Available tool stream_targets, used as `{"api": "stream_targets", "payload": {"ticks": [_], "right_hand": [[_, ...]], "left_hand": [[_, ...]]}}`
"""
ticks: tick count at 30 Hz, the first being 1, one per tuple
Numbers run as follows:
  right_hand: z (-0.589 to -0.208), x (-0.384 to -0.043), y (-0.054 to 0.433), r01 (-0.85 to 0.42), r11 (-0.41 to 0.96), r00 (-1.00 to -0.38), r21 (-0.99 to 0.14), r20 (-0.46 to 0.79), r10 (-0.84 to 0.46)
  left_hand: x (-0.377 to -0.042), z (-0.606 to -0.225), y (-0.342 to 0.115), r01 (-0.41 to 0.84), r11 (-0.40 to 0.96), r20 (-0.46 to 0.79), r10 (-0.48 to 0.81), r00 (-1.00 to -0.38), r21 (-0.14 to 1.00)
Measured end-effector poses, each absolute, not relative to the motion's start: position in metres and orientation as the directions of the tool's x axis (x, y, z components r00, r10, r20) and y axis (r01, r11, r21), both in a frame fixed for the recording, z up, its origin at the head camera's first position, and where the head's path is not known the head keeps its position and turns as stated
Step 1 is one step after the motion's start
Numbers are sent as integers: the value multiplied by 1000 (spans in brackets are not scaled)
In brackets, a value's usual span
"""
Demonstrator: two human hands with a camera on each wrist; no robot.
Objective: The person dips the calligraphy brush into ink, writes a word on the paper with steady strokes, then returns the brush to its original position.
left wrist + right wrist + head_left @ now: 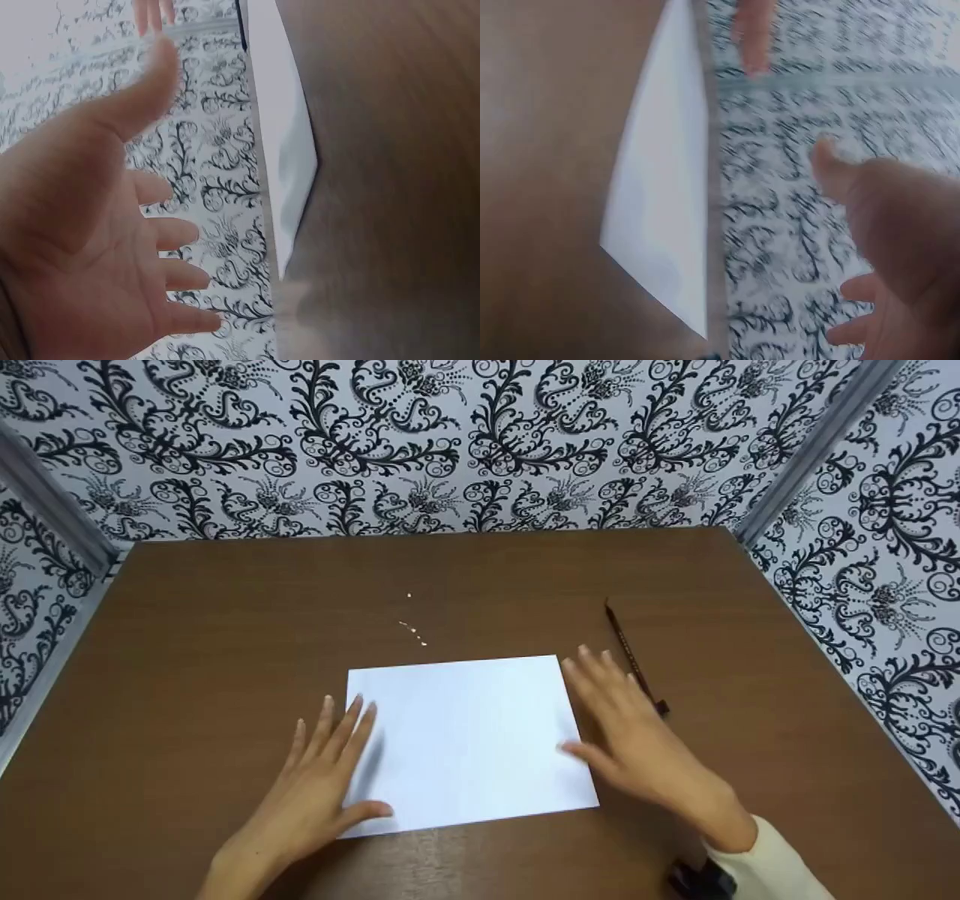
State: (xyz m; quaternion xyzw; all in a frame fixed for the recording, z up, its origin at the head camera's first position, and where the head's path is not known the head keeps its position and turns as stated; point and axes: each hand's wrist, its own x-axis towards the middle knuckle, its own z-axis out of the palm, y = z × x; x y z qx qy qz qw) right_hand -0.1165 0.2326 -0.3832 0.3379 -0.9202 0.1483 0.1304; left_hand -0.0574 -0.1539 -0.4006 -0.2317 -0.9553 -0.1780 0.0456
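On the brown table (225, 607), a blank white sheet (465, 735)

The left hand (311, 791) and right hand (637, 739) hover at its side edges, fingers straight and apart, gripping nothing; a hasty sideways sweep could skid the sheet or knock the slim dark stick (628, 651). The paper looks thin, smooth and four-cornered

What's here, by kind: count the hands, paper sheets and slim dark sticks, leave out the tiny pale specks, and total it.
Hands: 2 (left hand, right hand)
White paper sheet: 1
Slim dark stick: 1
Total: 4
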Motion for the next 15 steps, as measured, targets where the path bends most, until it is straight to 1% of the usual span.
{"api": "stream_targets", "payload": {"ticks": [2,4,8,10,12,15], "right_hand": [[-382,-125,244,-627,736,-769,-257,357,-530],[-380,-134,257,-598,741,-793,-306,364,-489],[-371,-152,283,-488,779,-866,-395,334,-373],[-368,-160,293,-411,792,-907,-452,290,-305],[-368,-167,302,-322,800,-945,-506,221,-241],[-374,-177,313,-208,821,-978,-532,103,-181]], "left_hand": [[-60,-400,-156,440,824,145,416,-898,358],[-61,-399,-159,409,816,120,397,-910,409],[-63,-398,-163,374,805,70,387,-919,460],[-64,-398,-164,381,809,49,403,-914,448],[-66,-398,-164,403,804,31,434,-901,437],[-70,-399,-164,435,788,9,480,-877,437]]}}
